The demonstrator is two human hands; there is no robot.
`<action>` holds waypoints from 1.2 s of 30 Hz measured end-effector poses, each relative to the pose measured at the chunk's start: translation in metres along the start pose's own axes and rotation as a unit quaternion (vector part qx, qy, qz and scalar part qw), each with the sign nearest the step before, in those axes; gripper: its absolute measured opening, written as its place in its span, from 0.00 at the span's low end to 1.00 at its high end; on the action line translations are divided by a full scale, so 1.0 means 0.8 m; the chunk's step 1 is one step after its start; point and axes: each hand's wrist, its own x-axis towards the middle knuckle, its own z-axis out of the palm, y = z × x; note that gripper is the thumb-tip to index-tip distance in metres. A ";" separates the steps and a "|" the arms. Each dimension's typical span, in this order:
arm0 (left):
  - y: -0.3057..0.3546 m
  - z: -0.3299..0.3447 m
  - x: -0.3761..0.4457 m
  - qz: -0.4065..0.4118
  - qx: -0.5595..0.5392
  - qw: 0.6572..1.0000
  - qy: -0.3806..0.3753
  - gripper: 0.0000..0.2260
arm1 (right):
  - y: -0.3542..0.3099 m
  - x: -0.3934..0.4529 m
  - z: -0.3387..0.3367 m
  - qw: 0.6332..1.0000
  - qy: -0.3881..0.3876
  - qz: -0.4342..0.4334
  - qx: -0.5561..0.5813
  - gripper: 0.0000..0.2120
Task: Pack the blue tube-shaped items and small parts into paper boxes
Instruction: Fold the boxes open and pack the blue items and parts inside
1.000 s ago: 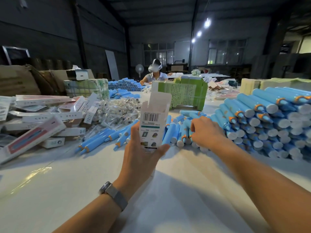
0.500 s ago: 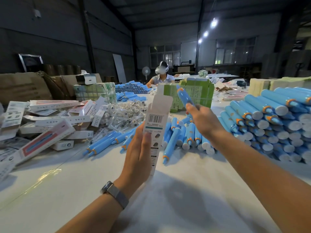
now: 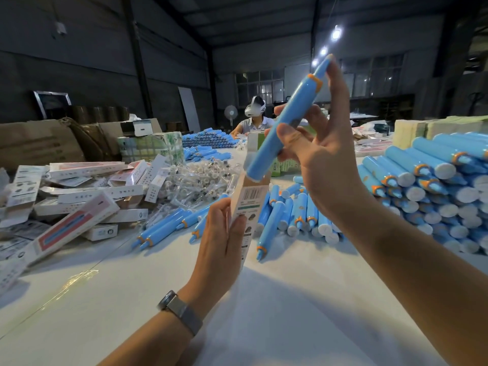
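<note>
My left hand grips a slim white paper box upright, its top flap open. My right hand holds a blue tube with an orange collar tilted, its lower end at the box's open mouth. More loose blue tubes lie on the white table behind the box. A big stack of blue tubes sits at the right. Small parts in clear bags are heaped at centre left.
Flat and filled paper boxes pile up at the left. Cardboard cartons stand behind them. A person in a headset sits across the table beside green cartons and another tube heap.
My right hand lifted a blue tube from the loose pile, raised it and brought its lower end to the box's open top. My left hand kept holding the box upright.
</note>
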 end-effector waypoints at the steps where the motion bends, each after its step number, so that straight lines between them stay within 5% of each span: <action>1: 0.000 0.000 0.000 0.000 0.003 1.000 0.001 0.06 | -0.001 0.000 -0.001 1.000 0.004 -0.017 -0.022 0.39; 12: 0.001 0.001 0.003 0.017 0.029 0.999 0.009 0.06 | -0.004 0.003 -0.003 0.981 -0.004 -0.090 -0.170 0.39; 23: -0.002 0.000 0.000 0.037 0.050 0.998 0.015 0.09 | 0.003 -0.003 -0.008 0.972 -0.073 -0.034 -0.219 0.37; 29: -0.005 0.001 0.003 0.053 0.062 0.996 0.043 0.08 | 0.025 -0.006 -0.016 0.963 -0.055 -0.019 -0.263 0.29; 36: -0.007 0.003 0.004 0.074 0.069 0.993 0.060 0.08 | 0.055 -0.028 -0.015 0.961 -0.092 0.013 -0.261 0.05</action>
